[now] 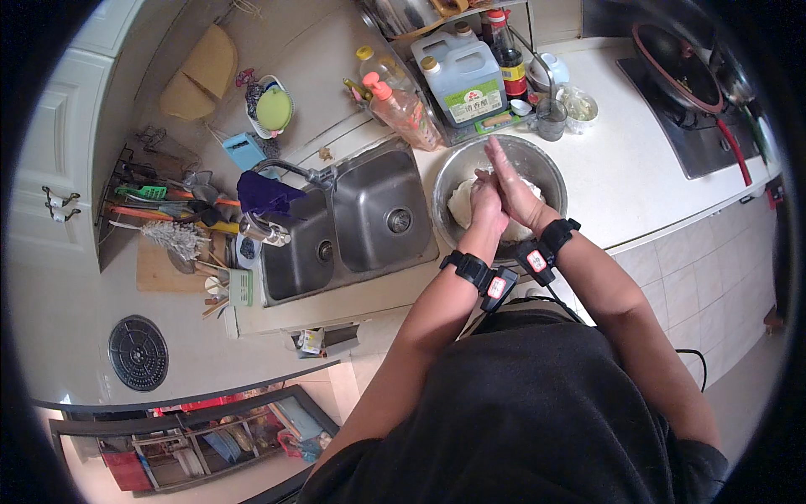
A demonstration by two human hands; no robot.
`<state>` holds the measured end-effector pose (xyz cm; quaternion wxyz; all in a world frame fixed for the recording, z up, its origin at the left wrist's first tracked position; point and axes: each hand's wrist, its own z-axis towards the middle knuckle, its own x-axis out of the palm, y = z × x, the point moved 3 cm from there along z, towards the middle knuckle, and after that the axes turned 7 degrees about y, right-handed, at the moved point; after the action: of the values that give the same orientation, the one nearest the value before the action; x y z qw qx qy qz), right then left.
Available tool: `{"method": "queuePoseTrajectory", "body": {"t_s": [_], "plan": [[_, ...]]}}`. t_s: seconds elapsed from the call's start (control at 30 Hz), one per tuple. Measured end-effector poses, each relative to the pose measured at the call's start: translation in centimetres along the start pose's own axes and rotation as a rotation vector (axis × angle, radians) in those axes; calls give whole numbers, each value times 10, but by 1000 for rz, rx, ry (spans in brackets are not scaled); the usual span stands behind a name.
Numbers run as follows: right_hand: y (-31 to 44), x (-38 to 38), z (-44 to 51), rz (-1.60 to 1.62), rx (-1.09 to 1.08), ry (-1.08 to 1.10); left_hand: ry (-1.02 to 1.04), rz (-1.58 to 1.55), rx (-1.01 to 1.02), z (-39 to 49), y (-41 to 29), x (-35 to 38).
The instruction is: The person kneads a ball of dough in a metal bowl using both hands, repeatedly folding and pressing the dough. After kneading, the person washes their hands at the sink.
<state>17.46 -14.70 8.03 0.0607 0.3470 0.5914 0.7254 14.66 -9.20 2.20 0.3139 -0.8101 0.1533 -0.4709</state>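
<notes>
A round metal bowl stands on the counter before me, right of the sink. White dough lies in it, partly covered by my hands. My left hand and my right hand are pressed together over the bowl. The right hand's fingers are stretched out; those of the left look bent against the right palm. No object shows between them. Whitish residue coats the bowl's inner wall. Each wrist bears a black strap with a small device.
Left of the bowl is a double steel sink with a faucet. Behind stand a pump bottle, a large plastic jug, a sauce bottle and a glass cup. A wok sits on the stove at right.
</notes>
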Motion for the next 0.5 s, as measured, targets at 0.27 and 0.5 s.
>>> {"method": "queuePoseTrajectory", "body": {"t_s": [0.27, 0.5], "plan": [[2, 16, -20, -450, -53, 240, 51, 96, -16, 33, -12, -40], [5, -2, -4, 149, -5, 33, 200, -205, -256, 14, -11, -32]]}}
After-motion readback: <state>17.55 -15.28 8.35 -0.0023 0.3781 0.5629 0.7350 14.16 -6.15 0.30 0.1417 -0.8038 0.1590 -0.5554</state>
